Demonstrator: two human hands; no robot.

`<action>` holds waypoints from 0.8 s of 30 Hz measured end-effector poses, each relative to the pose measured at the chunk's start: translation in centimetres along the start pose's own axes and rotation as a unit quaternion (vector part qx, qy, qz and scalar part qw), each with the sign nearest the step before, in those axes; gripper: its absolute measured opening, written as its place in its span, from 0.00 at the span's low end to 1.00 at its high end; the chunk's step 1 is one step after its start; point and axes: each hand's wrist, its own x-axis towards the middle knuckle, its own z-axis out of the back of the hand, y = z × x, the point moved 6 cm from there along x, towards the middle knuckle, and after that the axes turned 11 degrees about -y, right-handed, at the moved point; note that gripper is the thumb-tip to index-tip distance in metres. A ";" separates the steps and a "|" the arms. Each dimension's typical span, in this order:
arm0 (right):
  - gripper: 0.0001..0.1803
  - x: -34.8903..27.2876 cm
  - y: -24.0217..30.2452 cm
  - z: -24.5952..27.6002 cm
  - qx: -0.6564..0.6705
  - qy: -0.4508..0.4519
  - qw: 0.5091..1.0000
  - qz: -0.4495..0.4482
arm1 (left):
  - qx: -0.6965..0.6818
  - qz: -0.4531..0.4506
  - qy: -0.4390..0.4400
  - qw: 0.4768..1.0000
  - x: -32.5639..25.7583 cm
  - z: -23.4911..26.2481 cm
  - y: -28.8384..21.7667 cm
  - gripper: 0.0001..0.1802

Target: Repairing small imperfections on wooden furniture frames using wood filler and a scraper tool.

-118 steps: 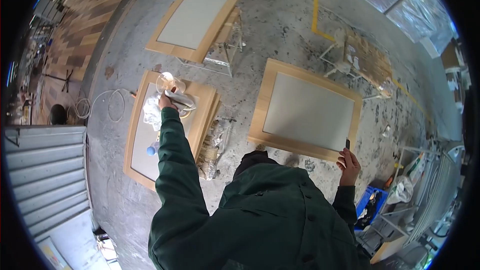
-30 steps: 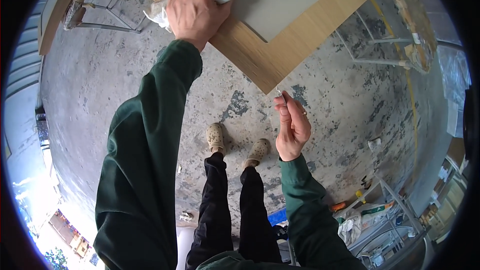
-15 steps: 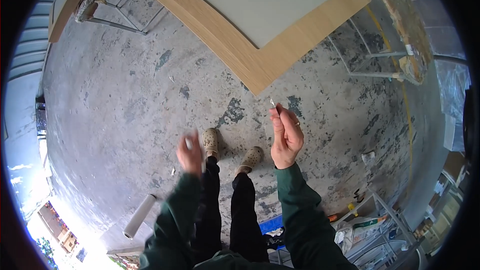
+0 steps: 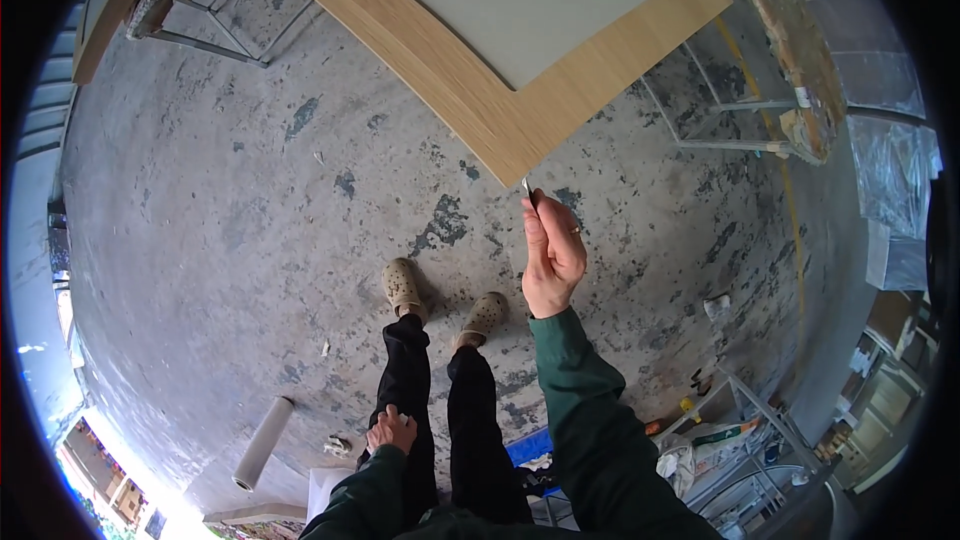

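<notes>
My right hand (image 4: 553,252) is closed, thumb and fingers pinching a small thin tool (image 4: 527,187) with a shiny metal tip. That tip points up beside the near corner of a panel with a pale wood frame (image 4: 512,145) and a grey inset (image 4: 520,15). Whether the tip touches the corner, I cannot tell. Low beside my thigh, my left hand (image 4: 391,432) has its fingers curled together. What it holds, if anything, is too small to make out.
Metal trestles (image 4: 735,105) with padded tops stand under the panel. A white roll (image 4: 263,443) lies on the worn concrete floor (image 4: 240,270) at lower left. To the lower right are a metal frame (image 4: 765,400) and a blue object (image 4: 530,446). Wrapped goods (image 4: 895,180) stand far right.
My left hand has dropped from in front of me to beside my thigh. My right hand, still pinching the small tool, has come nearer the panel's corner.
</notes>
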 end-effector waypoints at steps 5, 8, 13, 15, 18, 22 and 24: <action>0.15 0.0 -0.4 -0.1 0.005 -0.021 1.000 0.002 | 0.022 -0.030 -0.028 0.999 0.1 -0.6 -0.2 0.20; 0.15 0.1 -0.3 -0.3 -0.002 -0.027 1.000 -0.001 | 0.033 -0.043 -0.053 0.997 0.2 -0.7 0.2 0.20; 0.16 0.0 -0.2 -0.4 -0.019 -0.031 0.999 0.034 | 0.038 -0.053 -0.060 0.996 0.5 -0.5 0.0 0.20; 0.16 0.2 -0.2 -0.4 -0.023 -0.035 0.998 0.036 | 0.044 -0.060 -0.071 0.995 0.6 -0.6 0.3 0.19; 0.17 0.0 -0.4 -0.7 -0.028 -0.035 0.998 0.044 | 0.047 -0.068 -0.083 0.993 0.8 -0.7 0.4 0.19; 0.18 -0.2 -0.4 -0.9 -0.023 -0.042 0.997 0.053 | 0.051 -0.069 -0.074 0.994 0.9 -0.4 -0.1 0.19; 0.18 -0.6 -0.7 -1.0 -0.026 -0.045 0.997 0.058 | 0.054 -0.070 -0.073 0.993 1.0 -0.4 -0.2 0.19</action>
